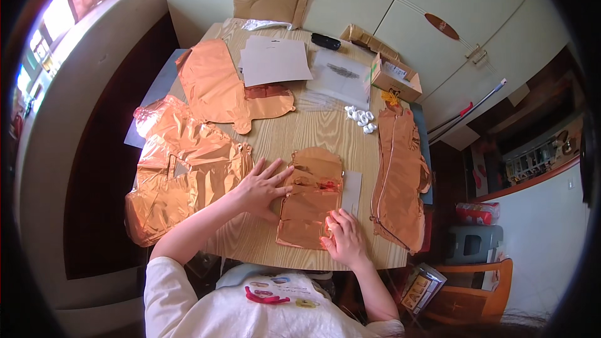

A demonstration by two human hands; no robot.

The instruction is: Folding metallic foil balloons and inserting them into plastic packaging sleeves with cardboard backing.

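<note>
Nearest the viewer, the right hand [344, 236] is pressing, fingers curled, on the lower right corner of a flat, crinkly copper foil balloon [310, 197] lying on the pale wood-grain table [313, 126]. Left of that balloon, the left hand [263, 186] is lying flat with fingers spread, fingertips touching its edge. Similar shiny foil shapes [181, 172] are lying crumpled farther left.

On the table [313, 128], the folded foil balloon [311, 197] lies under my left hand [261, 188] and right hand [344, 238], with crumpled foil [181, 175] at nine o'clock, another balloon [399, 175] at three, paper sheets [274, 61] at twelve.
</note>
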